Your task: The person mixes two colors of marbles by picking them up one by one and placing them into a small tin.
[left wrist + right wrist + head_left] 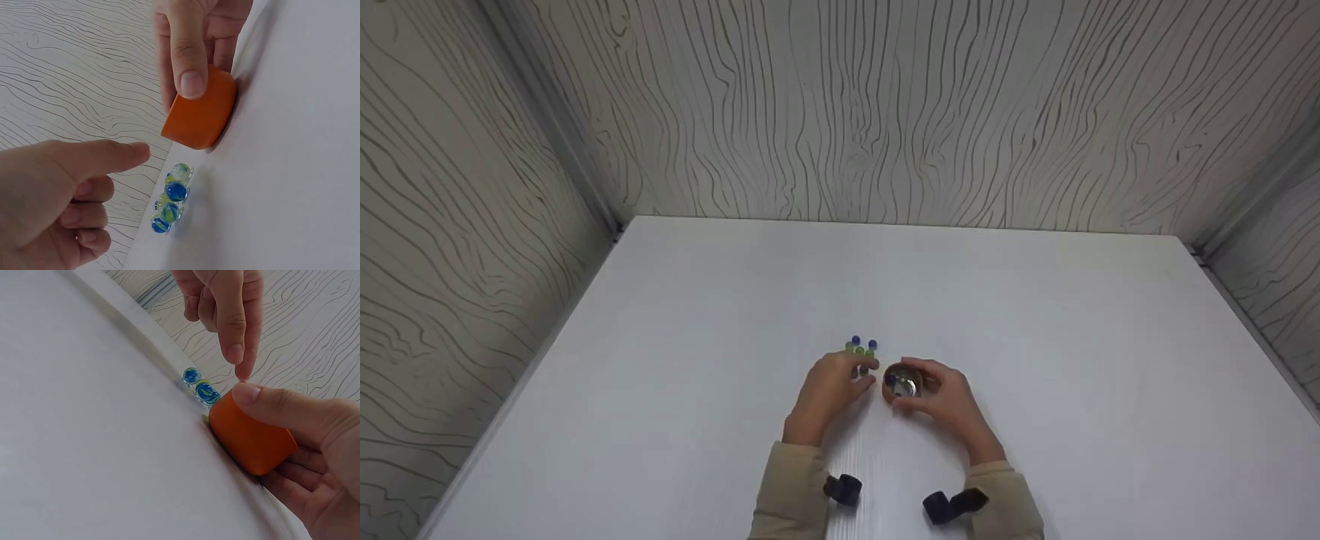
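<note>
A small orange cup (205,121) with a shiny interior stands on the white table, its mouth facing up in the head view. My right hand (949,395) grips it from the right, thumb on the near side and fingers around the far side. Dark marbles (892,379) show inside it. Left of the cup, my left hand (829,386) hovers over the table with index finger and thumb apart and nothing seen between them; its other fingers are bent. Several blue and green glass marbles (175,192) lie clustered beside these fingertips, partly hidden by the hand in the head view.
The white table (697,315) extends to a wall (847,112) with wavy wood-grain lines at the back, with similar panels at both sides. Black wrist cameras (847,490) sit on the beige sleeves (791,487).
</note>
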The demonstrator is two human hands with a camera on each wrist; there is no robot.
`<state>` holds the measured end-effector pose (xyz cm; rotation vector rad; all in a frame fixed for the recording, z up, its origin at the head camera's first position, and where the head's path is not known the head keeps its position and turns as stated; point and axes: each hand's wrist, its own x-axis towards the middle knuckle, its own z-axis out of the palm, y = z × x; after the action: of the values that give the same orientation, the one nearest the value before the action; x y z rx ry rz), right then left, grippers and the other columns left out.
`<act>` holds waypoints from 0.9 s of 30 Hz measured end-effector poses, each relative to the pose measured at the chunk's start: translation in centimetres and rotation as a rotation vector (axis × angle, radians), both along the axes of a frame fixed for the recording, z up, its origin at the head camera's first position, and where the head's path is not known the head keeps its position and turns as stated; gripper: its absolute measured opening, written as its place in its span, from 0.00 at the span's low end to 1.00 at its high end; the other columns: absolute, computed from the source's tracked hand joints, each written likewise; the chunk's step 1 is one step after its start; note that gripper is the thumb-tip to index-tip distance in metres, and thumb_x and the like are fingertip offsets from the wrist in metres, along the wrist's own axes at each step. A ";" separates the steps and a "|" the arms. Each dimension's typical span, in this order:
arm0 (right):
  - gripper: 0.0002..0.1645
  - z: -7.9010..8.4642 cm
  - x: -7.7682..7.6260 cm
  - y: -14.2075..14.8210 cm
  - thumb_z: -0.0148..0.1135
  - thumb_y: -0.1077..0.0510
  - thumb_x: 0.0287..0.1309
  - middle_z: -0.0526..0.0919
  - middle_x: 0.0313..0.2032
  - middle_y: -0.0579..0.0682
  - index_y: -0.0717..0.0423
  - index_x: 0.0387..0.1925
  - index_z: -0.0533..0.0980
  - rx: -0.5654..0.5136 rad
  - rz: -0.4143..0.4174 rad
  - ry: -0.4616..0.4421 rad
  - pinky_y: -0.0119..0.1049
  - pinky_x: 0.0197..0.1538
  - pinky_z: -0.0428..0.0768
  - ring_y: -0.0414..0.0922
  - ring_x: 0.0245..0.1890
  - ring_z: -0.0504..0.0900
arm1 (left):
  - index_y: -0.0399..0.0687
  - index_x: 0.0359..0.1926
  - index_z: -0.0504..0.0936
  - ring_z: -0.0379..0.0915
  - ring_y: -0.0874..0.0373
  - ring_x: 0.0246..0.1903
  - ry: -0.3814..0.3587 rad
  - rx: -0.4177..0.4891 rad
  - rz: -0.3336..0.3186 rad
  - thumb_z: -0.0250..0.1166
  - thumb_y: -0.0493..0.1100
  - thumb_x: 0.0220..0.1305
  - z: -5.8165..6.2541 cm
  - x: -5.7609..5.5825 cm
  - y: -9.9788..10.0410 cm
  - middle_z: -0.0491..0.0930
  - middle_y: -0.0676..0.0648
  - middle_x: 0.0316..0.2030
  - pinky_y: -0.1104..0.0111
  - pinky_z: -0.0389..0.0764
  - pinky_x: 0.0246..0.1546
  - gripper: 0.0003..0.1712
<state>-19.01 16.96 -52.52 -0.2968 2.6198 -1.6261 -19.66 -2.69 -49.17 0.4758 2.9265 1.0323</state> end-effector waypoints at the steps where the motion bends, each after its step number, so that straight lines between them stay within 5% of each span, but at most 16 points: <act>1: 0.38 0.0 0.0 0.0 0.77 0.58 0.41 0.79 0.57 0.65 0.66 0.56 0.75 0.000 -0.001 -0.002 0.45 0.62 0.75 0.60 0.60 0.77 | 0.48 0.45 0.86 0.82 0.54 0.38 -0.011 -0.001 0.011 0.67 0.39 0.59 0.0 0.0 0.0 0.87 0.46 0.42 0.64 0.81 0.41 0.12; 13: 0.39 0.0 0.0 0.0 0.77 0.58 0.41 0.78 0.57 0.66 0.65 0.57 0.74 -0.013 0.003 -0.018 0.44 0.62 0.76 0.60 0.61 0.76 | 0.46 0.45 0.86 0.84 0.51 0.46 -0.054 -0.015 0.065 0.67 0.39 0.59 -0.2 -0.2 -0.3 0.86 0.45 0.46 0.60 0.82 0.49 0.12; 27: 0.38 0.2 0.1 -0.1 0.78 0.58 0.40 0.79 0.57 0.63 0.63 0.56 0.75 -0.006 -0.015 -0.017 0.44 0.62 0.75 0.59 0.61 0.76 | 0.47 0.44 0.86 0.83 0.51 0.44 -0.037 -0.040 0.174 0.67 0.35 0.57 -0.9 -0.2 -1.1 0.86 0.44 0.45 0.61 0.82 0.47 0.13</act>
<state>-18.89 16.89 -52.32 -0.2625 2.6116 -1.6338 -19.88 -3.78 -50.04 0.2015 2.9926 0.9833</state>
